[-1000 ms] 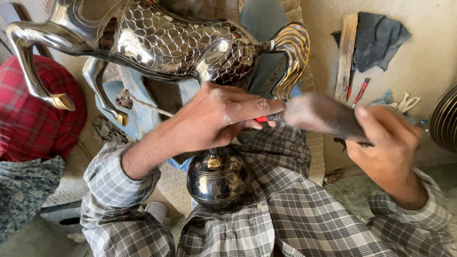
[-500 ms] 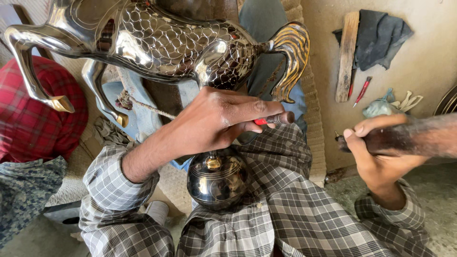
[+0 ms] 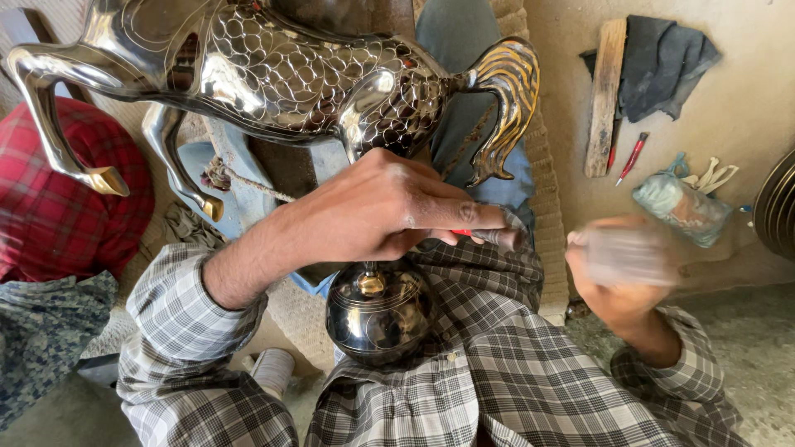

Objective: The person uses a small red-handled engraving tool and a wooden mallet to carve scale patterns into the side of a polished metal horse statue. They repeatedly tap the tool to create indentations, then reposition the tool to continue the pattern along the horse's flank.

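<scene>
My left hand [image 3: 389, 211] is closed around a thin tool with a red shaft [image 3: 461, 233], whose tip points right, toward my right hand. Directly under it, a round dark polished metal pot [image 3: 381, 310] with a brass knob rests between my knees on checked trousers. My right hand [image 3: 621, 269] is a motion-blurred fist to the right of the tool tip. What it grips is blurred; earlier frames show a dark mallet-like striker. A large silver engraved horse figure [image 3: 290, 74] with a gilded tail stands just beyond my left hand.
A wooden stick [image 3: 604, 95], a dark cloth [image 3: 662, 58] and a red pointed tool [image 3: 631, 157] lie on the floor at the back right. A plastic bag [image 3: 683, 207] sits near a round metal edge [image 3: 778, 215]. A red checked cushion [image 3: 50, 215] is at left.
My right hand swung the dark striker away to the right, then came back toward the tool, now blurred. My left hand and the pot stayed put.
</scene>
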